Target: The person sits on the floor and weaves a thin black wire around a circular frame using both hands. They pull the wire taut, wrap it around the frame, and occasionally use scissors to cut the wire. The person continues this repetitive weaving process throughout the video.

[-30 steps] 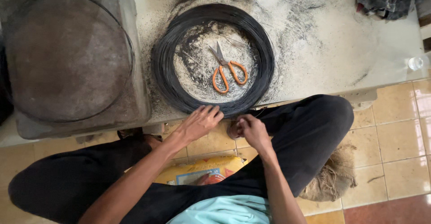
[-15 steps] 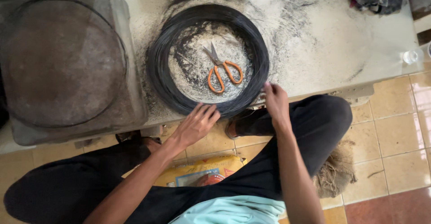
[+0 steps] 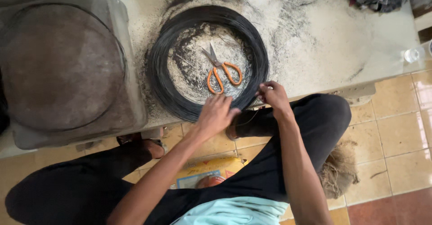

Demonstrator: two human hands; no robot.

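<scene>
While your left hand [image 3: 217, 113] lies spread on the near rim of the black wire coil [image 3: 164, 49], your right hand [image 3: 273, 97] pinches a wire strand just beside it; orange-handled scissors [image 3: 221, 72] lie just beyond your fingers, inside the coil.

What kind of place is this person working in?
Probably a small home or backyard workshop: a dusty low slab holding a coil of black wire with orange scissors inside it, over a tiled floor.
</scene>
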